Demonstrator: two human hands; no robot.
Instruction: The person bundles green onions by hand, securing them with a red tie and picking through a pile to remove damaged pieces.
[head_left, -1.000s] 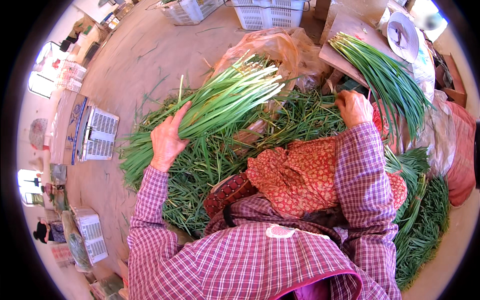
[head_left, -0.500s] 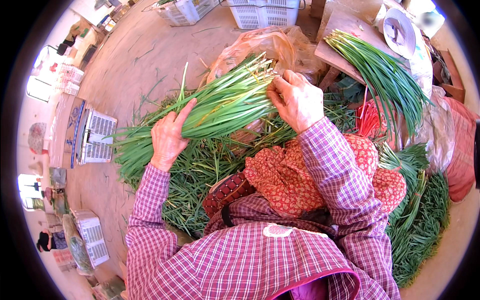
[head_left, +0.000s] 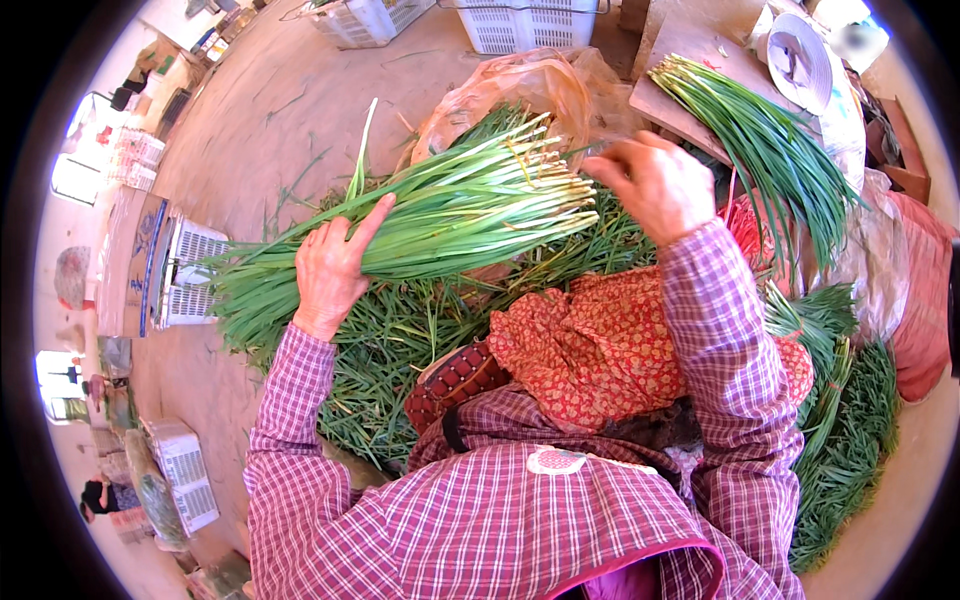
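My left hand [head_left: 330, 272] is wrapped round a thick bunch of garlic chives [head_left: 450, 210], its index finger lying along the leaves. The bunch is held sideways, green tips to the left and pale cut stem ends fanned out to the right. Just right of those ends, apart from them, my right hand [head_left: 655, 185] is closed in a pinch. A thin dark strand seems to reach from its fingertips toward the stems, too fine to make out. Beneath the bunch lies a heap of loose chive leaves [head_left: 370, 400].
Another chive bunch [head_left: 760, 150] rests on a wooden board [head_left: 700, 45] at the upper right, beside red ties [head_left: 742, 235]. Tied chives [head_left: 845, 450] are piled at my right. An orange plastic bag [head_left: 540, 75] lies ahead; white crates [head_left: 525, 28] stand beyond.
My right hand has moved right, away from the stem ends it was touching, and the pale ends now show fully. My left hand keeps its hold on the bunch, nearly still.
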